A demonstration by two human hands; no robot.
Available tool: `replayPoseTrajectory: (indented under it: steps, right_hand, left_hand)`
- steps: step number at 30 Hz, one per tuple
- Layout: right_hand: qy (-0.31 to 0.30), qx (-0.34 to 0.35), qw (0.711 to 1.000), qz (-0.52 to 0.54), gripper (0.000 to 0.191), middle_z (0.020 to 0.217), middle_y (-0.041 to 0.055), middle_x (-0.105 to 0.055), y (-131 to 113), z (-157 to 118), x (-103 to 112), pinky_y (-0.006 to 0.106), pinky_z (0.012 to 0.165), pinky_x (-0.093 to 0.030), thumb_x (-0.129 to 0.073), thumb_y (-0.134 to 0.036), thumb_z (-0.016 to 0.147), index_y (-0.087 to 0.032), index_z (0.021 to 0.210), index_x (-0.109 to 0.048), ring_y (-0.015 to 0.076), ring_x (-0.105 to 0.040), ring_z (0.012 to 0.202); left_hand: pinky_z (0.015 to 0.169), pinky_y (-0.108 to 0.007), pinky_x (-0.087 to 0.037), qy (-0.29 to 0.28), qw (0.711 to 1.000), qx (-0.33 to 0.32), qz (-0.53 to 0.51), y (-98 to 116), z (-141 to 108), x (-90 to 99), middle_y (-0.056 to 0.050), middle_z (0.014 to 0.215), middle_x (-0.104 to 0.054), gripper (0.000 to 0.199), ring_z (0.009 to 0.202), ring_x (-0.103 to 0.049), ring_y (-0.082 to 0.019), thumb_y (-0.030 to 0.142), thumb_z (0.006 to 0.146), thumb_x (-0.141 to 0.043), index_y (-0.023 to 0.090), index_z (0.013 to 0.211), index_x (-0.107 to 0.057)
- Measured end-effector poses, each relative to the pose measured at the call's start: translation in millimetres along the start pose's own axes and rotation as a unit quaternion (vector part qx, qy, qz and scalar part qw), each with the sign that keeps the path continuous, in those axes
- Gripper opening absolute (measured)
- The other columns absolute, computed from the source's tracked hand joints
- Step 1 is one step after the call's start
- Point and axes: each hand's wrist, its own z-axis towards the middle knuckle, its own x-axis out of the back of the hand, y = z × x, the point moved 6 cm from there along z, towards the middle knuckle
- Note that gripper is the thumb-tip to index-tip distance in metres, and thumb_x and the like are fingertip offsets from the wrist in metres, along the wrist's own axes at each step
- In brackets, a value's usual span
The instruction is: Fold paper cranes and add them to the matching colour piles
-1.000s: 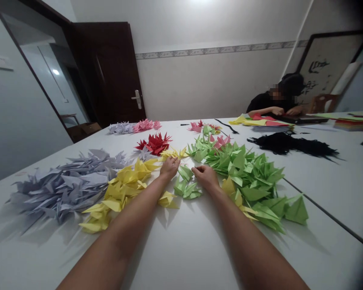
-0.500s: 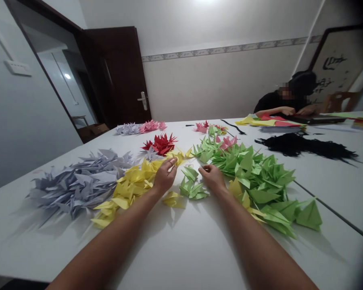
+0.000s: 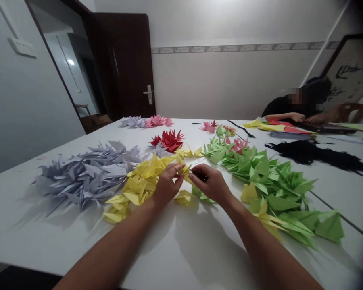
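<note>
Over the white table, my left hand pinches a yellow folded paper piece between thumb and fingers. Close on its right, my right hand is closed around a thin dark tool whose tip points at the yellow paper. Beneath and beside my hands lie a loose yellow piece and green pieces, partly covered by my right hand. The yellow pile is left of my left hand, and the green pile spreads to the right of my right hand.
A grey-lilac pile covers the table's left part. Red pieces and pink pieces stand farther back. Black strands lie at the right. A person sits at the far right behind coloured paper sheets.
My hands have come closer together, with the yellow piece lifted between them. The dark tool now shows in my right hand. The whole view has shifted slightly.
</note>
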Motion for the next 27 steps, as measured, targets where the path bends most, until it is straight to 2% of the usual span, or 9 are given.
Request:
replayPoseTrajectory:
  steps: [2,5,13,15,17,19,22,24,27]
  right_hand:
    - [-0.026,0.009,0.998,-0.052,0.018,0.074,0.0046,-0.065,-3,-2,-7,0.026,0.062,-0.044,-0.057,-0.034,0.080,-0.017,0.085,-0.061,0.0152,-0.058,0.065]
    - [-0.031,-0.003,0.996,-0.088,0.018,0.078,0.0053,-0.066,0,-3,-11,0.026,0.063,-0.043,-0.055,-0.034,0.081,-0.017,0.086,-0.060,0.0160,-0.059,0.067]
    - [-0.045,-0.018,0.995,-0.085,0.014,0.083,0.0061,-0.069,2,-3,-12,0.029,0.068,-0.045,-0.051,-0.029,0.084,-0.020,0.086,-0.060,0.0179,-0.062,0.072]
    - [-0.034,-0.024,0.997,-0.065,0.013,0.082,0.0057,-0.069,3,-3,-10,0.029,0.068,-0.045,-0.053,-0.030,0.083,-0.020,0.085,-0.061,0.0174,-0.061,0.071]
    - [-0.002,-0.042,0.999,-0.020,0.015,0.079,0.0051,-0.068,7,-2,-6,0.028,0.067,-0.046,-0.057,-0.033,0.080,-0.019,0.085,-0.061,0.0166,-0.061,0.070]
    - [0.050,-0.073,0.995,0.052,0.022,0.076,0.0044,-0.066,14,-1,1,0.026,0.062,-0.047,-0.060,-0.038,0.077,-0.018,0.085,-0.061,0.0152,-0.060,0.066]
    - [0.115,-0.144,0.967,0.175,0.032,0.069,0.0027,-0.063,27,-1,8,0.023,0.050,-0.044,-0.063,-0.045,0.073,-0.016,0.086,-0.059,0.0122,-0.055,0.056]
    - [0.117,-0.178,0.950,0.229,0.035,0.066,0.0017,-0.062,31,-1,6,0.021,0.044,-0.041,-0.065,-0.047,0.071,-0.015,0.085,-0.058,0.0107,-0.053,0.051]
    - [0.062,-0.169,0.955,0.236,0.034,0.065,0.0013,-0.060,24,0,-2,0.020,0.045,-0.040,-0.065,-0.046,0.070,-0.015,0.082,-0.059,0.0105,-0.053,0.053]
  left_hand:
    - [0.080,-0.028,-0.055,0.003,1.000,-0.016,0.002,4,0,0.1,-0.009,0.107,-0.062,0.030,0.099,-0.059,-0.017,0.017,0.081,-0.052,0.018,0.110,-0.060]
    - [0.082,-0.029,-0.055,-0.003,0.999,-0.033,0.004,9,-1,-1.7,-0.009,0.106,-0.062,0.031,0.101,-0.058,-0.018,0.016,0.082,-0.050,0.018,0.111,-0.060]
    - [0.081,-0.027,-0.055,-0.012,1.000,-0.006,-0.021,11,-2,-2.0,-0.008,0.107,-0.062,0.030,0.101,-0.057,-0.018,0.017,0.081,-0.051,0.020,0.110,-0.061]
    - [0.077,-0.026,-0.055,-0.009,0.999,0.017,-0.047,8,-2,-2.3,-0.009,0.107,-0.062,0.030,0.100,-0.058,-0.018,0.018,0.080,-0.053,0.019,0.108,-0.062]
    - [0.073,-0.025,-0.056,0.009,0.992,0.073,-0.103,1,-1,-2.1,-0.009,0.108,-0.061,0.032,0.098,-0.059,-0.018,0.020,0.077,-0.056,0.018,0.108,-0.062]
    - [0.072,-0.026,-0.056,0.041,0.966,0.163,-0.197,-10,-2,-2.3,-0.009,0.107,-0.062,0.037,0.093,-0.061,-0.018,0.021,0.073,-0.059,0.016,0.110,-0.061]
    - [0.077,-0.030,-0.055,0.080,0.893,0.283,-0.340,-21,-3,-3.3,-0.006,0.099,-0.065,0.044,0.085,-0.062,-0.015,0.019,0.067,-0.063,0.014,0.110,-0.058]
    - [0.081,-0.031,-0.053,0.085,0.857,0.313,-0.401,-19,-1,-2.5,-0.005,0.099,-0.065,0.047,0.087,-0.063,-0.014,0.018,0.064,-0.065,0.014,0.110,-0.056]
    - [0.084,-0.031,-0.051,0.071,0.834,0.317,-0.446,-12,1,-2.0,-0.004,0.098,-0.064,0.045,0.089,-0.063,-0.014,0.023,0.064,-0.069,0.015,0.107,-0.057]
